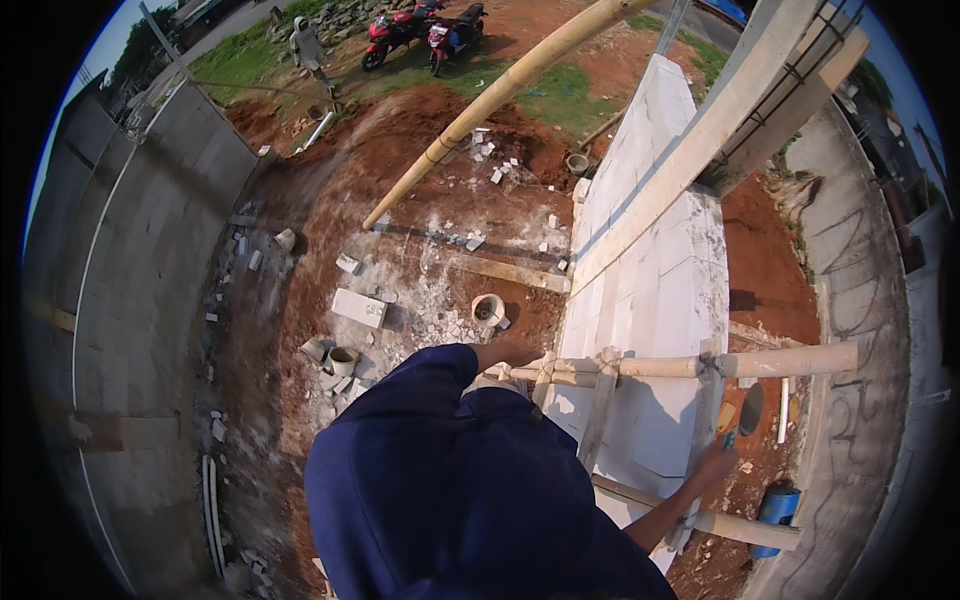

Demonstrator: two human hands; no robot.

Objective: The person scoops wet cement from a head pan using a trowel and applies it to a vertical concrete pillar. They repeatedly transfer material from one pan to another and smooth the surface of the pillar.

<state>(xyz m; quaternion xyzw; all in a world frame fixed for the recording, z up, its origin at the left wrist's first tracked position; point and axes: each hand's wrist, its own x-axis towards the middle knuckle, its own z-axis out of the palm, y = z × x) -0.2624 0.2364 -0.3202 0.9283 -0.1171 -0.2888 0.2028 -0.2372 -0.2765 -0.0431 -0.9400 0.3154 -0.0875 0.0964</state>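
My left hand (520,352) reaches forward from a navy sleeve beside the horizontal bamboo pole (660,365) of a scaffold; its fingers are too small to make out. My right hand (714,464), low on the right, is closed on the teal handle of a trowel (748,413). The trowel is beside a wooden upright lashed to the scaffold, along the white block wall (650,260). My navy-clad body hides much of the lower middle.
Below are dirt, rubble, a loose block (358,308) and buckets (488,312). A long bamboo pole (465,125) slants overhead. Grey walls (150,260) stand either side. A blue drum (772,518) is low right. A person (305,50) stands near parked motorbikes (385,42).
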